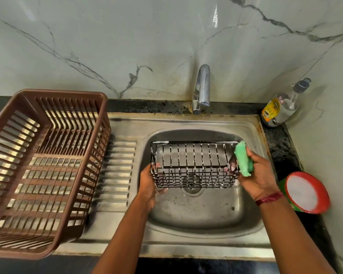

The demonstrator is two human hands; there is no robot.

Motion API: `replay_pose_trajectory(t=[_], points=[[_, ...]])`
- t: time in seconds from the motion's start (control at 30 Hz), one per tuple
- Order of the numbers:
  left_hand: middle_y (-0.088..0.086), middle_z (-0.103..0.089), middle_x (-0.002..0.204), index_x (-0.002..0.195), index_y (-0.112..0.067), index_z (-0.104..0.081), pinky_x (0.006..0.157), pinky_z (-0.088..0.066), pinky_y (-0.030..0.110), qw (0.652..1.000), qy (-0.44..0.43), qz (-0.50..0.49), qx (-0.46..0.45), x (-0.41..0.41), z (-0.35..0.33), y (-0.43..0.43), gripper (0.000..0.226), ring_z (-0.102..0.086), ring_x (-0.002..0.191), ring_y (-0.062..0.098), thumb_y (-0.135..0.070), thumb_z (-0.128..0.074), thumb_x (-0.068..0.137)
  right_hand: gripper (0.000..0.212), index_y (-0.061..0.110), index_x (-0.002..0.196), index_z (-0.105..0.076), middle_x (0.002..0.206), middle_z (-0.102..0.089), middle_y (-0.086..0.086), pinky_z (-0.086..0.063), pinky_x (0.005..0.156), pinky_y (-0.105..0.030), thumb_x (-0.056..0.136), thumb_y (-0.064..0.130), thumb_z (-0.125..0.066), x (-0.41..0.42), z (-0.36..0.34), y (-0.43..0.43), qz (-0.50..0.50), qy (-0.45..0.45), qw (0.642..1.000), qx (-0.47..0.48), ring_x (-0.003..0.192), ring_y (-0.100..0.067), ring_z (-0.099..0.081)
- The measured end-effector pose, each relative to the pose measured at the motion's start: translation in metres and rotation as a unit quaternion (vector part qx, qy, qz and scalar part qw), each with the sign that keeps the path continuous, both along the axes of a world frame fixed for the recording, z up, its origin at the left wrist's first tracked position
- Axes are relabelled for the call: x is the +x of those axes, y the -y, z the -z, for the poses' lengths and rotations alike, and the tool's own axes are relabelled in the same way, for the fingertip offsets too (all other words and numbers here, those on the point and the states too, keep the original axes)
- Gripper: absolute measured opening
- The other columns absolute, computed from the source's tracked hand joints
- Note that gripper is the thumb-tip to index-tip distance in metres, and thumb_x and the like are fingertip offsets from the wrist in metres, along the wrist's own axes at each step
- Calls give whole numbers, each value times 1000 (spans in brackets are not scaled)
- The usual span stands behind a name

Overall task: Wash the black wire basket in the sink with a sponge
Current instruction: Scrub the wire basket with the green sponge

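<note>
The black wire basket [194,165] is hanging over the bowl of the sink [196,214], flecked with white suds. The left hand [150,186] is gripping its left end, fingers curling under the wires. The right hand [259,175] is clasping a green sponge [244,159] against the basket's right end. Its fingertips seem to be reaching in among the wires, though foam is blurring that. A brown dish rack [38,171] is sitting left of the bowl. A soap bottle [281,107] and a red-rimmed tub [305,192] are standing on the desk at the right.
</note>
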State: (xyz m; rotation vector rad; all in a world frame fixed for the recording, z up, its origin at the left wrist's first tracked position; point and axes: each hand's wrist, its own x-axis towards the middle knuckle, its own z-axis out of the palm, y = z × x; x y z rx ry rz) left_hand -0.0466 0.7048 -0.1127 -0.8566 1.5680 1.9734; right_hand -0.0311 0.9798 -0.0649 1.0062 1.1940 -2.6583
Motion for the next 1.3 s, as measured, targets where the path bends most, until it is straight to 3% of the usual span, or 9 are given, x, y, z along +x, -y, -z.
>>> replay_pose_trajectory(t=[0.1, 0.2, 0.37, 0.7, 0.87, 1.0, 1.1, 1.2, 1.3], points=[[10, -68, 107, 114, -14, -67, 85, -56, 50, 997, 51, 9, 60, -1, 7, 11, 31, -61, 103, 27, -36, -67, 91, 19, 13, 97, -66, 73, -66, 0, -43, 68, -36, 92, 25, -51, 4, -25, 0, -11, -34, 999, 30, 55, -11, -59], [15, -65, 134, 129, -9, -66, 77, -63, 56, 993, 67, 16, 92, -5, 16, 31, 54, -53, 126, 33, -22, -79, 78, 26, 11, 108, -63, 79, -64, -2, -48, 64, -33, 92, 26, -50, 6, -38, -1, -38, -38, 997, 49, 56, -11, -58], [9, -81, 98, 113, -12, -66, 76, -63, 48, 993, 44, 81, 71, -9, 21, 44, 30, -78, 82, 21, 11, -61, 93, 27, 11, 113, -62, 90, -66, -3, -51, 53, -25, 93, 25, -51, 5, -44, 4, -43, -47, 996, 61, 65, -12, -62], [4, -77, 73, 110, -3, -67, 57, -63, 29, 989, 22, 130, -61, -16, 26, 34, 28, -74, 60, 13, 19, -61, 93, 19, 13, 101, -66, 84, -72, 2, -55, 64, -22, 92, 18, -50, -1, -61, 20, -66, -61, 989, 115, 74, -10, -69], [19, -66, 87, 99, 5, -64, 48, -58, 23, 980, -13, 134, -145, -20, 21, 31, 23, -68, 70, 24, 24, -51, 95, 18, 16, 95, -68, 81, -72, 4, -55, 64, -22, 94, 19, -50, -2, -66, 21, -69, -63, 987, 132, 73, -9, -68], [21, -68, 89, 95, 7, -64, 48, -57, 21, 970, -33, 156, -184, -20, 18, 31, 16, -70, 56, 13, 20, -56, 94, 18, 13, 94, -68, 80, -72, 2, -55, 61, -21, 94, 17, -51, -2, -69, 20, -66, -67, 987, 129, 72, -9, -69], [23, -68, 91, 89, 2, -66, 49, -57, 21, 966, -63, 139, -207, -17, 14, 30, 19, -71, 62, 21, 19, -59, 94, 18, 12, 94, -68, 79, -73, 3, -56, 63, -20, 94, 14, -51, -3, -70, 22, -65, -77, 984, 147, 73, -9, -69], [15, -74, 92, 91, -11, -74, 67, -60, 31, 947, -118, 80, -287, -13, 1, 12, 24, -72, 84, 28, 11, -66, 92, 17, 10, 98, -68, 88, -73, -2, -57, 68, -25, 87, 18, -58, -4, -69, 31, -77, -77, 976, 187, 82, -17, -70], [-1, -76, 102, 109, -16, -78, 88, -51, 22, 901, -187, 116, -375, -6, -28, -20, 17, -69, 92, 17, -10, -69, 95, 12, 16, 95, -70, 94, -73, -3, -55, 78, -34, 86, 20, -63, -7, -61, 45, -108, -58, 965, 233, 89, -22, -68]])
